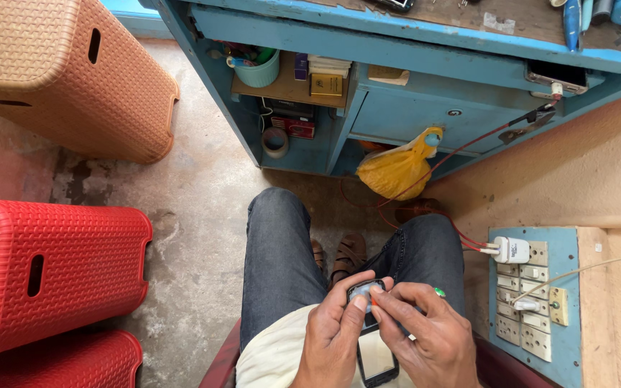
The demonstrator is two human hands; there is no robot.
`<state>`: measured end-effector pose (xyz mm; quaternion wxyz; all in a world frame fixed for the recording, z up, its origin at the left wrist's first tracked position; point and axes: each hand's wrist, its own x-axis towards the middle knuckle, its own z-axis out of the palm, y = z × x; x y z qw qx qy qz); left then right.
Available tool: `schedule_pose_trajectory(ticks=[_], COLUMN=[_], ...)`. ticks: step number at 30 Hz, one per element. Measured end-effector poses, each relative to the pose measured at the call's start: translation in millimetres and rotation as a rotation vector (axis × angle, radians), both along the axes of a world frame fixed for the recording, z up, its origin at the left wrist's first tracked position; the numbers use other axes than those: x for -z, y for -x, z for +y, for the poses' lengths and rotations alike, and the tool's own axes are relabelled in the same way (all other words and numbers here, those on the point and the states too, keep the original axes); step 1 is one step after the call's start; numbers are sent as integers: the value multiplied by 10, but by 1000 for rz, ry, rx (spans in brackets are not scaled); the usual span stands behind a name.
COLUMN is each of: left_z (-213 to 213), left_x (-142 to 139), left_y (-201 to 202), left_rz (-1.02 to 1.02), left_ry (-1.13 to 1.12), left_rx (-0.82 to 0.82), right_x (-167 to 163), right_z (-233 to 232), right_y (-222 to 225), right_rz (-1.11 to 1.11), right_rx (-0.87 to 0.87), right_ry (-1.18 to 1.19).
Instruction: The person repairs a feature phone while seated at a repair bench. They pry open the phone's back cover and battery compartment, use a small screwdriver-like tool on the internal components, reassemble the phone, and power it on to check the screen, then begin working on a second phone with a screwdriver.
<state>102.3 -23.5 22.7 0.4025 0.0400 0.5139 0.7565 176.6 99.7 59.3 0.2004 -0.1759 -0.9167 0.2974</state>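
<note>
I sit with both hands over my lap, working on a small black phone (376,359) whose pale screen faces up. My left hand (332,334) grips the phone's upper end, thumb pressed near its top. My right hand (425,334) holds a thin tool with an orange shaft and green end (436,292) against the phone's top. My jeans-clad legs (278,251) and sandalled feet (348,253) show below the hands.
A blue wooden workbench (411,50) with open shelves of small boxes and a green cup stands ahead. A yellow plastic bag (397,169) hangs from it. Red (44,273) and orange (59,72) plastic stools stand left. A switchboard (533,294) with a white charger is on the right wall.
</note>
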Motion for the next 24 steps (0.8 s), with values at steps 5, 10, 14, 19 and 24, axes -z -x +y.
schedule_pose_trajectory(ticks=[5, 10, 14, 19, 24], left_z=[7, 1, 7, 5, 13], left_x=[-57, -93, -89, -71, -53], left_y=[26, 36, 28, 6, -13], left_rz=[11, 45, 85, 136, 107], left_ry=[58, 106, 98, 113, 111], left_rx=[9, 22, -1, -14, -34], right_x=[7, 9, 8, 29, 45], right_z=[-43, -72, -77, -106, -131], right_y=[21, 33, 38, 47, 51], right_rz=[4, 24, 19, 33, 22], right_rx=[33, 42, 46, 65, 87], right_ry=[-22, -52, -63, -49, -59])
